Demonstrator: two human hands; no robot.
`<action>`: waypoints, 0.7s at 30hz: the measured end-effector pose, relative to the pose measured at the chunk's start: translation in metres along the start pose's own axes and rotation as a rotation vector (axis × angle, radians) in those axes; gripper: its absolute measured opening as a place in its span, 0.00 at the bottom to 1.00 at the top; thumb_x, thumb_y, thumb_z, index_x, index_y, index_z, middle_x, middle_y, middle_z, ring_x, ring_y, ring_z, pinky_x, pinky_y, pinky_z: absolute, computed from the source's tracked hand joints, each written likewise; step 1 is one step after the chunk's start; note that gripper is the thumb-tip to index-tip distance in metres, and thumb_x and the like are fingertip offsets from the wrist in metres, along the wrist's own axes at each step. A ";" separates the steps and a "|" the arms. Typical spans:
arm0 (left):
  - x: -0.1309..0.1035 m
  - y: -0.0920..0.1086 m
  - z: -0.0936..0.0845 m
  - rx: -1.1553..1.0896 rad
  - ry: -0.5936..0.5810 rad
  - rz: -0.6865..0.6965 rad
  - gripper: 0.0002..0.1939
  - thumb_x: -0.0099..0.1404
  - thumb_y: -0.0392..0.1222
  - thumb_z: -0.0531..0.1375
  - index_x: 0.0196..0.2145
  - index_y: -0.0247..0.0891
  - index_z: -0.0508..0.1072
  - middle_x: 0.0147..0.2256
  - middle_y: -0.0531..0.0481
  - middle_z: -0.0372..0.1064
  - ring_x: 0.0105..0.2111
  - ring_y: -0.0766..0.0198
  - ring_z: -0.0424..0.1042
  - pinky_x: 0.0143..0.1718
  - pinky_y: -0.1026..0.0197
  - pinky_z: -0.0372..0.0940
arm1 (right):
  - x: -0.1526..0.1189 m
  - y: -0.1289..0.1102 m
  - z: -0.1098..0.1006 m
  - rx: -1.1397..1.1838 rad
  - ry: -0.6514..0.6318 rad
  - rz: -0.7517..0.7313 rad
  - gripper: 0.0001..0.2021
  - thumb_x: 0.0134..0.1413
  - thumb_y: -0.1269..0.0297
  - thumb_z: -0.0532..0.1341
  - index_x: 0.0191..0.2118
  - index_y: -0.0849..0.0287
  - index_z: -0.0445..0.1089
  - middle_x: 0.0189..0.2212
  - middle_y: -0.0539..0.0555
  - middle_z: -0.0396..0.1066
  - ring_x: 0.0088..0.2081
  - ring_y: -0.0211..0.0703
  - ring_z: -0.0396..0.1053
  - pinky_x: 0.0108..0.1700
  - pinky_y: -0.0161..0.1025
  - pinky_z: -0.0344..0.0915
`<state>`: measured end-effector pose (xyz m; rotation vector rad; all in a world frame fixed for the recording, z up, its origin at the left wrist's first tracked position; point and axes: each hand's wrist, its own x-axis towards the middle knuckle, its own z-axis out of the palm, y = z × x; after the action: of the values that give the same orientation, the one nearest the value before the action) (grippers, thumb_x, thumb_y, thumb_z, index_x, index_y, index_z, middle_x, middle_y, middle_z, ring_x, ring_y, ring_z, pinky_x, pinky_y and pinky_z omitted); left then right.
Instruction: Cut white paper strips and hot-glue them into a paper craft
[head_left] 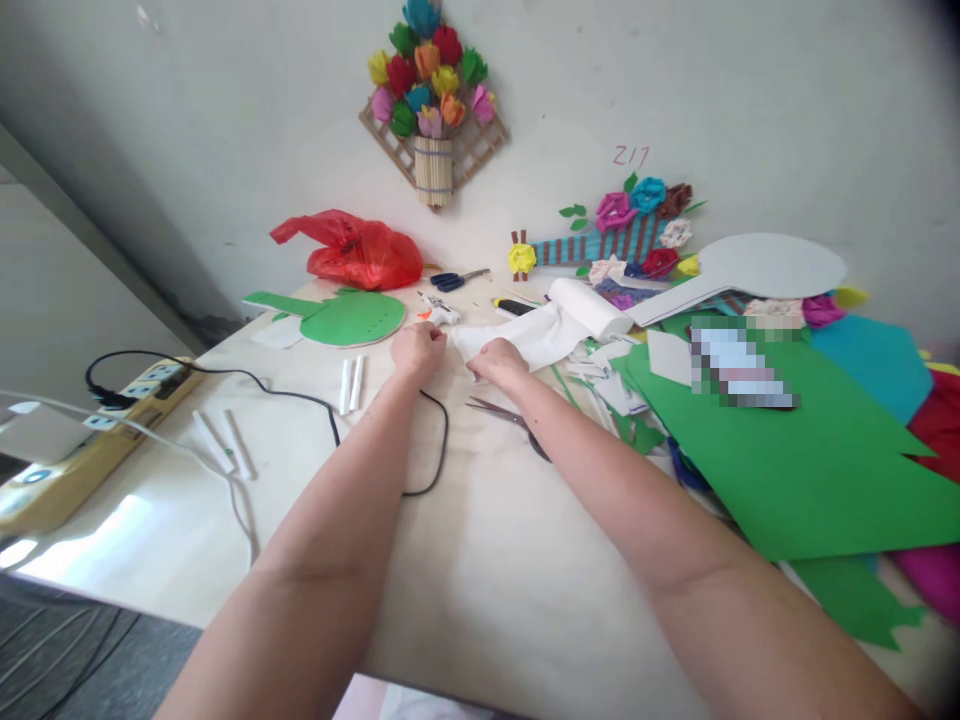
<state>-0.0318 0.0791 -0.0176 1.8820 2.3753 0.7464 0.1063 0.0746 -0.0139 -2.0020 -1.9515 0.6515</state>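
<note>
My left hand is closed, its fingertips pressed together close to the left end of a strip of white paper. Whether anything is between those fingertips I cannot make out. On that strip's near edge, my right hand pinches the paper. The strip runs back to a paper roll lying on the table. Just beyond my left hand is a white glue gun with an orange part. Dark-handled scissors lie partly under my right forearm, blades apart.
Left are a green paddle-shaped cutout, glue sticks, a black cable and a power strip. Behind are a red plastic bag and blue-handled scissors. Paper scraps and green sheets cover the right.
</note>
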 end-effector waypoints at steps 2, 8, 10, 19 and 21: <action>0.000 0.000 0.000 0.004 -0.002 0.002 0.14 0.56 0.46 0.54 0.35 0.41 0.76 0.36 0.45 0.74 0.39 0.56 0.71 0.39 0.60 0.62 | 0.001 0.000 0.001 -0.002 0.002 0.005 0.13 0.41 0.62 0.59 0.36 0.58 0.72 0.31 0.55 0.73 0.36 0.46 0.70 0.34 0.36 0.62; -0.002 0.001 0.000 -0.005 -0.002 0.009 0.14 0.56 0.46 0.54 0.34 0.42 0.76 0.35 0.45 0.74 0.39 0.56 0.71 0.38 0.60 0.62 | 0.002 0.002 0.004 -0.004 0.005 -0.028 0.12 0.40 0.63 0.59 0.34 0.59 0.73 0.29 0.55 0.72 0.36 0.46 0.71 0.33 0.36 0.62; -0.003 0.001 0.000 -0.005 -0.008 0.011 0.14 0.55 0.45 0.53 0.34 0.42 0.76 0.35 0.45 0.74 0.39 0.56 0.70 0.38 0.60 0.62 | 0.001 0.003 0.004 -0.003 0.008 -0.041 0.11 0.40 0.63 0.59 0.33 0.58 0.73 0.29 0.54 0.72 0.35 0.46 0.71 0.33 0.35 0.61; -0.002 0.001 0.001 0.010 -0.024 0.019 0.14 0.55 0.46 0.54 0.35 0.42 0.76 0.36 0.45 0.74 0.39 0.56 0.71 0.38 0.60 0.62 | -0.001 0.002 0.003 -0.011 0.008 -0.062 0.12 0.40 0.61 0.59 0.32 0.58 0.74 0.30 0.54 0.72 0.35 0.45 0.70 0.33 0.35 0.61; -0.002 0.001 0.000 0.015 -0.025 0.024 0.14 0.55 0.46 0.54 0.35 0.42 0.76 0.36 0.45 0.74 0.39 0.56 0.70 0.38 0.60 0.63 | 0.000 0.003 0.003 -0.012 0.010 -0.061 0.12 0.39 0.62 0.59 0.32 0.58 0.74 0.30 0.54 0.72 0.35 0.44 0.70 0.32 0.35 0.61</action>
<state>-0.0301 0.0774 -0.0181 1.9172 2.3542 0.7040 0.1072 0.0739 -0.0184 -1.9400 -2.0067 0.6149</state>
